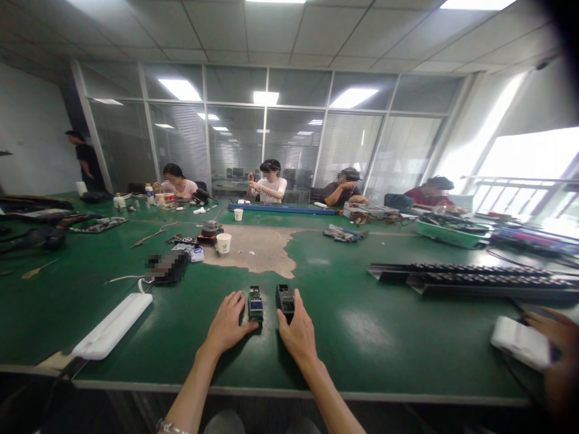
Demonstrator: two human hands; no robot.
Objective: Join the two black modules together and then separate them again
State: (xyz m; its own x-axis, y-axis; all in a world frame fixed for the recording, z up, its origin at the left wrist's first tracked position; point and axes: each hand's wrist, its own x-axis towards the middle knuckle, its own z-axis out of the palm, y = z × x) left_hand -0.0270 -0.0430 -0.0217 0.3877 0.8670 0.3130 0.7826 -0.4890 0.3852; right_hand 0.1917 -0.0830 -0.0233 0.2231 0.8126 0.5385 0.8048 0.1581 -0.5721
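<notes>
Lying at nine o'clock from the gap between the wearer's hands, a white power strip [113, 325] slants across the green table [181, 349]; a paper cup [224, 243] stands at eleven. The left hand [228, 322] rests flat with fingers spread, along the nine o'clock side of a green circuit board [256, 307], thumb at or just beside the board's six o'clock end; no pinch visible, contact uncertain. Board lies lengthwise, twelve to six, nearly straight ahead of the wearer. At its three o'clock, near but apart, is a black case [284, 295]; the right hand [298, 331] has it between thumb, on the nine o'clock side, and forefinger, on the three o'clock side; firmness cannot be told. Step in hand, as judged: positioning or steadying the two parts side by side. Judged requirement: any lift of the board would need the left thumb and fingers to close on its edges, clear of the components, with the right pinch kept light. Toward two to three o'clock, well apart, lie dark metal rails [452, 282]; at three, a co-worker's hand [561, 334] is at a white box [518, 342].
</notes>
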